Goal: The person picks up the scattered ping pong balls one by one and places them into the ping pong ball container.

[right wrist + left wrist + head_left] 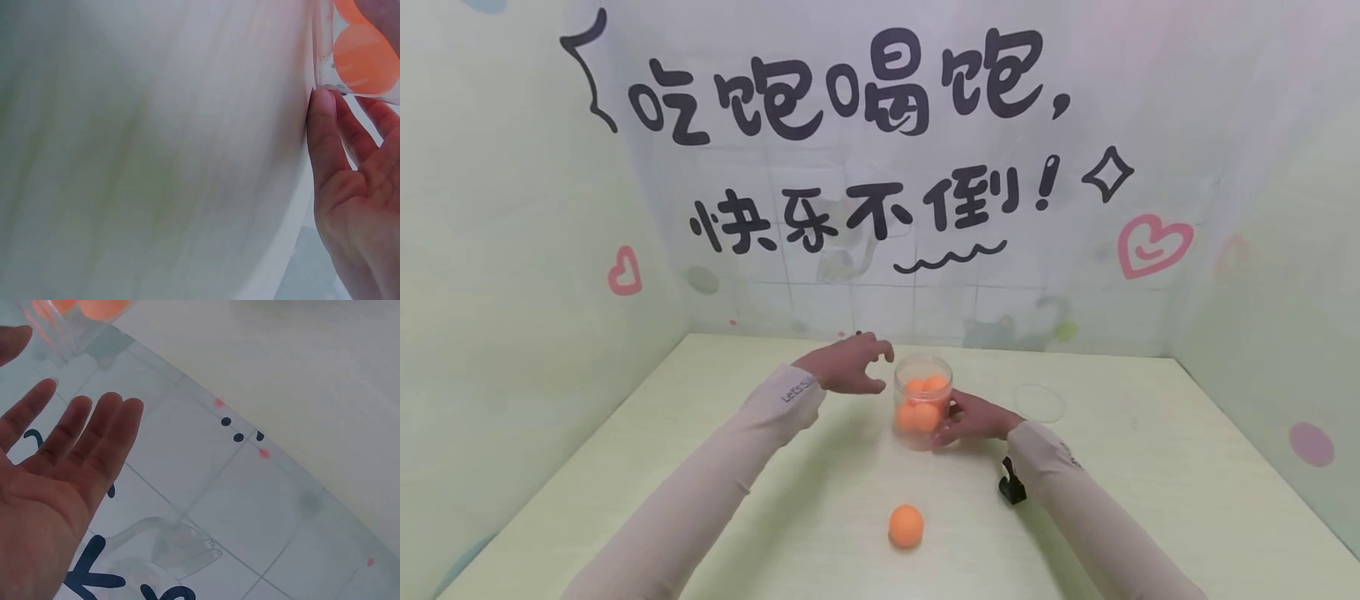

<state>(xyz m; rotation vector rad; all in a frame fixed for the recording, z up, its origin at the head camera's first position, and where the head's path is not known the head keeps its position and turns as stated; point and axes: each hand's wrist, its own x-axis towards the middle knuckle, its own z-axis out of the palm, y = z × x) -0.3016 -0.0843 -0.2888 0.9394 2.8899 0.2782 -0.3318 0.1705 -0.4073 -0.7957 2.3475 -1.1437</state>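
A clear plastic jar [919,440] stands upright on the table with several orange balls [928,417] inside. My right hand [979,418] holds it low on its right side, thumb and fingers around the wall. In the right wrist view, fingertips [324,103] touch the jar's bottom edge. To the jar's left, my left hand [846,364] hovers with nothing in it, fingers spread and loosely bent toward the jar but apart from it. One loose orange ball [906,527] lies on the table in front of the jar.
A small black clip-like object [1012,485] sits beside the right forearm. Right of the jar lies a thin clear disc or ring [1063,408]. Printed curtains [850,308] close off the back and both sides of the pale table [1120,483].
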